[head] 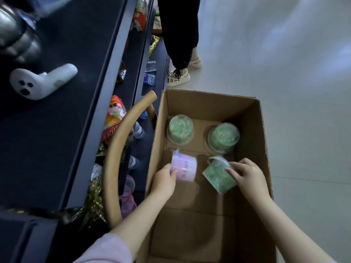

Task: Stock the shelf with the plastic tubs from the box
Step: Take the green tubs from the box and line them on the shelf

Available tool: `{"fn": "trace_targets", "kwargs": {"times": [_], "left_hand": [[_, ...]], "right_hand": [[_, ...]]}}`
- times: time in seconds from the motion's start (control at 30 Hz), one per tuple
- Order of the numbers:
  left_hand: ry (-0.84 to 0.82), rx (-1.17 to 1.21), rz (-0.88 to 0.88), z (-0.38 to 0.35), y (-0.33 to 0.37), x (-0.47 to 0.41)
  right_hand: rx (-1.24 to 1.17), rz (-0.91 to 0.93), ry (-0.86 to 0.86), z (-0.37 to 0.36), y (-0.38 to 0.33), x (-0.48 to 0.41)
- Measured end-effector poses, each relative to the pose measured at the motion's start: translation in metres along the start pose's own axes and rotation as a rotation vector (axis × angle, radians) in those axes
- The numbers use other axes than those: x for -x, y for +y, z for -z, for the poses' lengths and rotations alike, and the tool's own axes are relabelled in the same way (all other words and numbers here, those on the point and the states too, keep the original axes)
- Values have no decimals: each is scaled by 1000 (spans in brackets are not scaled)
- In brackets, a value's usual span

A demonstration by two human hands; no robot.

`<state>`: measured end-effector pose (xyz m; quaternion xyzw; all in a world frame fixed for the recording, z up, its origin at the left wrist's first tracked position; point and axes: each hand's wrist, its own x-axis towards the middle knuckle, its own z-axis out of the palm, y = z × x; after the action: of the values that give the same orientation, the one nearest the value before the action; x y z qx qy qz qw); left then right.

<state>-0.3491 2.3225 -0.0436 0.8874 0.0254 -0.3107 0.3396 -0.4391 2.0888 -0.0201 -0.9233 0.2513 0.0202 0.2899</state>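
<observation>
An open cardboard box (254, 133) stands on the floor beside the dark shelf (106, 103). My left hand (164, 182) grips a pink tub (185, 167) with a white label, tipped on its side inside the box. Over at the right, my right hand (247, 174) holds a tilted clear tub of green beads (216, 177). Two more green tubs (180, 129) (223, 137) stand at the far end of the box. Pink tubs (129, 194) sit on a lower shelf level at the left.
A curved tan bar (114, 149) arcs between shelf and box. Snack packets (114, 118), water bottles (150, 73) and gold tinsel (95, 198) fill the lower shelves. A white handheld device (43, 80) lies on the top shelf. Another person's legs (180, 44) stand beyond the box on the grey floor.
</observation>
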Motion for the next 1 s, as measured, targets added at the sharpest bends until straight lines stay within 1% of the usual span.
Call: {"fn": "trace_targets", "kwargs": {"times": [0.1, 0.17, 0.33, 0.5, 0.57, 0.67, 0.73, 0.83, 0.9, 1.0], "left_hand": [[23, 14, -30, 6, 6, 20], [68, 27, -65, 14, 15, 36], [287, 65, -184, 41, 44, 88], [479, 170, -344, 81, 83, 172], [585, 172, -388, 101, 102, 222], [694, 231, -408, 133, 127, 304], [757, 233, -434, 155, 134, 359], [862, 170, -493, 193, 138, 441], [966, 132, -513, 222, 134, 494], [1147, 79, -482, 264, 117, 574]], "right_hand": [[-180, -7, 80, 15, -14, 8], [-273, 6, 112, 30, -24, 11], [-456, 90, 164, 81, -50, 14], [-569, 265, 129, 152, -77, 26], [-575, 357, 108, 193, -97, 40], [-554, 525, 56, 264, -145, 68], [-526, 679, 72, 311, -183, 93], [-509, 918, 121, 373, -245, 137], [-526, 1047, 113, 404, -290, 169], [-530, 1213, 88, 426, -355, 222]]}}
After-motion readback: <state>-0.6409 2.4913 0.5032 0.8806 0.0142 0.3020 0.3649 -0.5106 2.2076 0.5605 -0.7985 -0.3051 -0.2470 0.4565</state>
